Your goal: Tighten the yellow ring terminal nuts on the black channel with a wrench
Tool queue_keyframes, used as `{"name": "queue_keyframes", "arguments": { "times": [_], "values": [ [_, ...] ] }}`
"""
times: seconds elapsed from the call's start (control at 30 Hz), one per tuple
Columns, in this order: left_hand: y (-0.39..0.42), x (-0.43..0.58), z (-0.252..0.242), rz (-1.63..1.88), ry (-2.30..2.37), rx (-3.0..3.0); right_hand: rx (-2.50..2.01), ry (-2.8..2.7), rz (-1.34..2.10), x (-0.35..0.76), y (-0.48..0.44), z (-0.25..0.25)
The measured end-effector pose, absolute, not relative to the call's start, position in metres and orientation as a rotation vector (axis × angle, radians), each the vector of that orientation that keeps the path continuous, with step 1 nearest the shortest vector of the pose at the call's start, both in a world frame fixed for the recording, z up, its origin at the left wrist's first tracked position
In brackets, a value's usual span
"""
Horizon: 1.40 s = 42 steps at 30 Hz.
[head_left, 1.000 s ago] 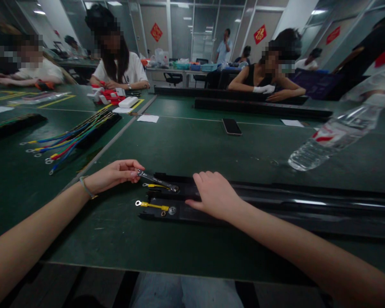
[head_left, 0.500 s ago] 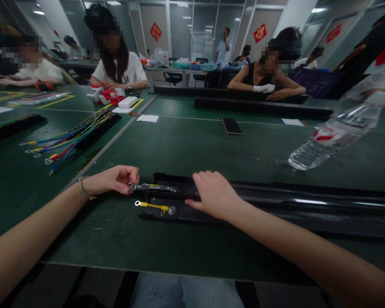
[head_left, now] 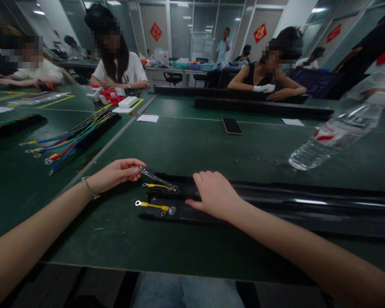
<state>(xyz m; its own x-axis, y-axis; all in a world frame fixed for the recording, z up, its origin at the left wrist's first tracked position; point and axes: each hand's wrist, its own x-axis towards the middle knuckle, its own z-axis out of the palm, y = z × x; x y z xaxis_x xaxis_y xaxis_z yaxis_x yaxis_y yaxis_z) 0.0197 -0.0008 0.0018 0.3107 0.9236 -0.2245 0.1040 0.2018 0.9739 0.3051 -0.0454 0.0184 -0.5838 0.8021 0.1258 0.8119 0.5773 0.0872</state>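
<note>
My left hand (head_left: 123, 174) is closed on one end of a metal combination wrench (head_left: 157, 177). The wrench's ring end sits over a fastener on a long black channel-shaped part (head_left: 276, 192). Under that end runs a short yellow wire (head_left: 155, 185) with a ring terminal sticking out past the part's left end. A second yellow wire (head_left: 154, 206) lies nearer to me, fixed by a bolt (head_left: 172, 210). My right hand (head_left: 216, 194) rests over the black part, fingers bent around it and thumb pointing left; they seem to hold it, partly hidden.
A clear plastic bottle (head_left: 336, 132) stands at the right, looking tilted. Beyond the black part lie a phone (head_left: 232, 126) and more black bars (head_left: 263, 108). Coloured cables with ring terminals (head_left: 73, 139) lie at the left. Several people sit across the green table (head_left: 179, 149).
My left hand has moved up and a little right, swinging the wrench's held end away from me around the fastener. The far yellow wire now shows more. My right hand stays in place.
</note>
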Motion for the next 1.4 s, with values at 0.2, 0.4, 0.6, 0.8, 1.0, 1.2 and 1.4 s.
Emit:
{"name": "queue_keyframes", "arguments": {
  "times": [0.2,0.4,0.6,0.8,1.0,1.2,1.4],
  "values": [
    [0.0,0.017,0.001,0.776,1.039,1.181,-1.39,-2.725,-0.201,0.306,-0.045,0.019],
    [-0.003,0.012,0.001,0.707,0.893,1.216,-1.392,-2.721,-0.19,0.306,-0.045,0.019],
    [-0.005,0.008,0.001,0.5,0.752,1.259,-1.389,-2.718,-0.183,0.306,-0.045,0.02],
    [-0.006,0.008,0.002,0.416,0.722,1.323,-1.393,-2.716,-0.188,0.306,-0.044,0.018],
    [-0.003,0.008,0.0,0.504,0.746,1.345,-1.394,-2.72,-0.184,0.305,-0.045,0.018],
    [-0.001,0.009,-0.004,0.66,0.836,1.24,-1.403,-2.72,-0.175,0.306,-0.045,0.019],
    [0.0,0.016,-0.001,0.797,0.933,1.172,-1.395,-2.724,-0.173,0.306,-0.044,0.017]
  ]
}}
